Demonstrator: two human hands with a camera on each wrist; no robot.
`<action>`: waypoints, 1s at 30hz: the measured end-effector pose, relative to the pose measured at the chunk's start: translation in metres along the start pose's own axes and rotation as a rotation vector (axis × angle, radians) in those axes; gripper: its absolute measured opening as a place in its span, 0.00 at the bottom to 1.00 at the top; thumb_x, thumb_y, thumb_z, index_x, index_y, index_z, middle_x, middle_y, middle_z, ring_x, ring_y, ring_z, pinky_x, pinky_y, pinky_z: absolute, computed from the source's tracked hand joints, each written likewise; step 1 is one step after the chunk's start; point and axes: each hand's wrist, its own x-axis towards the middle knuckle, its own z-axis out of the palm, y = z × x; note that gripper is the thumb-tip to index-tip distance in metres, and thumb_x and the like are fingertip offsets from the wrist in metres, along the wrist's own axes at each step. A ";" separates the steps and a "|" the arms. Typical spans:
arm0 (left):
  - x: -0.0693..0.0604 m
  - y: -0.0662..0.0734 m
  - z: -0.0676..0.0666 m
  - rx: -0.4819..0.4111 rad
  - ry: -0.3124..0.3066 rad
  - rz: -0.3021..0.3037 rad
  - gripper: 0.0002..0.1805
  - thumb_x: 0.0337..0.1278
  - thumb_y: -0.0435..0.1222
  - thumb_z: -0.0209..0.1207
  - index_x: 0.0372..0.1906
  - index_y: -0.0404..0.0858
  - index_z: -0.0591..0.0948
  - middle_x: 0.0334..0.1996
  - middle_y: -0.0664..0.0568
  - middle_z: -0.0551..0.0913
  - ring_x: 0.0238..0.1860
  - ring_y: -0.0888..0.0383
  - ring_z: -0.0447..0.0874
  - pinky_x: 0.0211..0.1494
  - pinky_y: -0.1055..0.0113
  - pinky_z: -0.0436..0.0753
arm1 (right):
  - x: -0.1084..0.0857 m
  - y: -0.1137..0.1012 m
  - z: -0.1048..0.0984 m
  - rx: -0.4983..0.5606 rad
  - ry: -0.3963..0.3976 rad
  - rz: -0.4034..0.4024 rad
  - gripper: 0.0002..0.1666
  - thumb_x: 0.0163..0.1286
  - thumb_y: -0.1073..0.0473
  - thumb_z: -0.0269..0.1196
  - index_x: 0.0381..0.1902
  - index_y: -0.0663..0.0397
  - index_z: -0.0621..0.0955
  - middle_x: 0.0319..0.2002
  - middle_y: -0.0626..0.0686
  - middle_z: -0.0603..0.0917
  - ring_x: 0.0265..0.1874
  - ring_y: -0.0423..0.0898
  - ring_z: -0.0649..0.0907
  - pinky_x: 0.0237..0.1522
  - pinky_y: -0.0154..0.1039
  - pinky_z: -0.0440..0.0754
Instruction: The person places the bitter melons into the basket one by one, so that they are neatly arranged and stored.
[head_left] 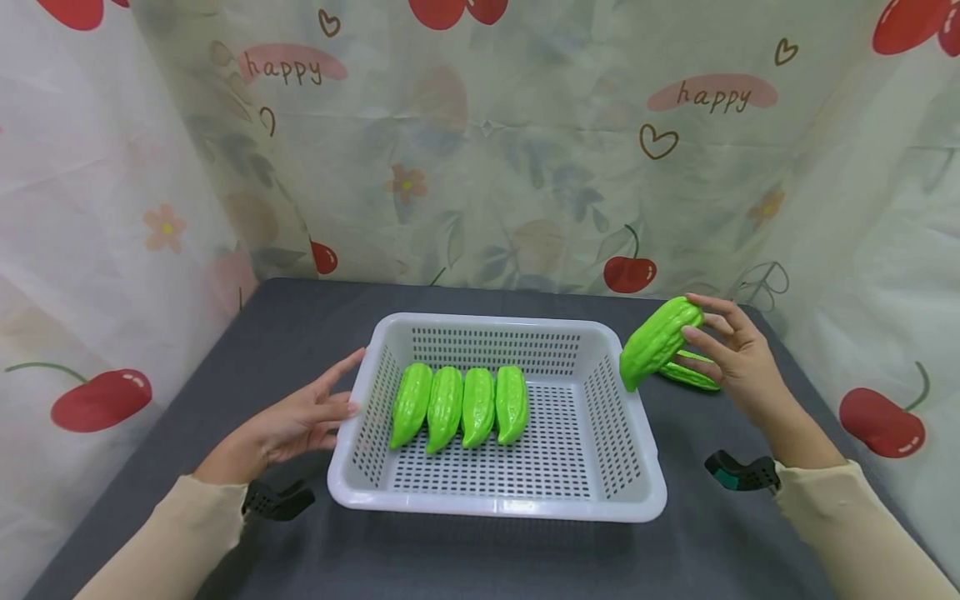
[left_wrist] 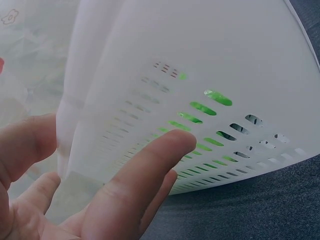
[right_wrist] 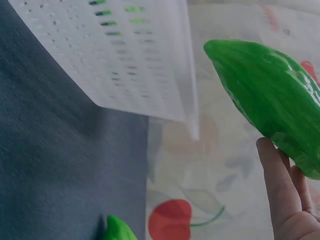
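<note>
A white plastic basket (head_left: pixel 495 506) with slotted walls sits mid-table. Inside it, several green bitter melons (head_left: pixel 446 404) lie side by side towards the left. My left hand (head_left: pixel 300 421) touches the basket's left side with its fingers fairly straight; the left wrist view has the fingers (left_wrist: pixel 145 175) against the slotted wall. My right hand (head_left: pixel 738 358) grips another bitter melon (head_left: pixel 656 342) by its upper end, tilted, at the basket's right rim. In the right wrist view, that bitter melon (right_wrist: pixel 270 95) is up off the table. One more bitter melon (head_left: pixel 693 372) lies partly hidden behind the right hand.
The dark grey table (head_left: pixel 480 558) reaches back to a patterned curtain (head_left: pixel 480 167), which also hangs at both sides. Black wrist straps (head_left: pixel 738 472) show on both arms.
</note>
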 end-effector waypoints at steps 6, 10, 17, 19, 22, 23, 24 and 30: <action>0.000 0.001 0.000 0.007 0.012 -0.008 0.49 0.67 0.31 0.55 0.75 0.67 0.37 0.75 0.35 0.52 0.58 0.38 0.79 0.52 0.40 0.79 | 0.003 0.013 0.009 -0.022 -0.027 0.051 0.27 0.73 0.67 0.53 0.67 0.44 0.69 0.54 0.48 0.73 0.46 0.36 0.84 0.42 0.36 0.86; 0.000 0.001 0.000 0.005 0.012 -0.009 0.49 0.67 0.31 0.55 0.75 0.67 0.38 0.75 0.35 0.52 0.57 0.39 0.79 0.52 0.40 0.79 | 0.004 0.019 0.014 -0.006 -0.048 0.067 0.26 0.74 0.66 0.52 0.67 0.43 0.68 0.52 0.48 0.75 0.47 0.37 0.84 0.44 0.36 0.86; 0.000 0.001 0.001 0.006 0.004 -0.005 0.49 0.67 0.30 0.55 0.75 0.67 0.37 0.74 0.34 0.52 0.56 0.39 0.80 0.52 0.40 0.79 | 0.007 0.026 0.021 0.018 -0.050 0.104 0.28 0.74 0.66 0.53 0.69 0.46 0.65 0.51 0.48 0.75 0.45 0.38 0.84 0.45 0.36 0.86; 0.000 0.001 0.001 0.008 0.001 -0.001 0.49 0.67 0.30 0.54 0.75 0.67 0.37 0.74 0.34 0.53 0.57 0.39 0.80 0.52 0.40 0.80 | 0.009 0.027 0.023 0.022 -0.044 0.120 0.29 0.73 0.67 0.54 0.69 0.45 0.64 0.52 0.48 0.74 0.46 0.37 0.84 0.45 0.36 0.86; 0.000 0.001 0.001 0.009 0.001 0.000 0.49 0.67 0.30 0.54 0.75 0.67 0.37 0.74 0.34 0.53 0.57 0.38 0.79 0.52 0.40 0.80 | 0.010 0.029 0.026 0.033 -0.050 0.134 0.30 0.71 0.69 0.56 0.67 0.44 0.65 0.53 0.49 0.73 0.46 0.37 0.83 0.45 0.36 0.86; -0.001 0.001 0.001 0.011 0.002 0.001 0.49 0.67 0.31 0.54 0.75 0.67 0.37 0.74 0.34 0.53 0.58 0.38 0.78 0.52 0.40 0.79 | 0.011 0.030 0.027 0.033 -0.054 0.138 0.31 0.71 0.70 0.56 0.67 0.43 0.66 0.53 0.49 0.73 0.46 0.37 0.83 0.45 0.35 0.86; -0.001 0.001 0.001 0.013 0.002 0.001 0.49 0.67 0.31 0.54 0.75 0.67 0.37 0.74 0.34 0.52 0.58 0.37 0.78 0.52 0.40 0.79 | 0.012 0.030 0.029 0.031 -0.060 0.138 0.31 0.70 0.70 0.56 0.67 0.43 0.66 0.53 0.49 0.73 0.46 0.37 0.83 0.45 0.35 0.86; -0.001 0.000 0.000 0.013 0.006 -0.002 0.49 0.67 0.31 0.55 0.75 0.67 0.37 0.75 0.35 0.52 0.58 0.38 0.78 0.53 0.40 0.79 | 0.015 0.036 0.035 -0.039 -0.090 0.148 0.32 0.69 0.70 0.57 0.67 0.43 0.65 0.54 0.50 0.72 0.46 0.38 0.84 0.45 0.37 0.85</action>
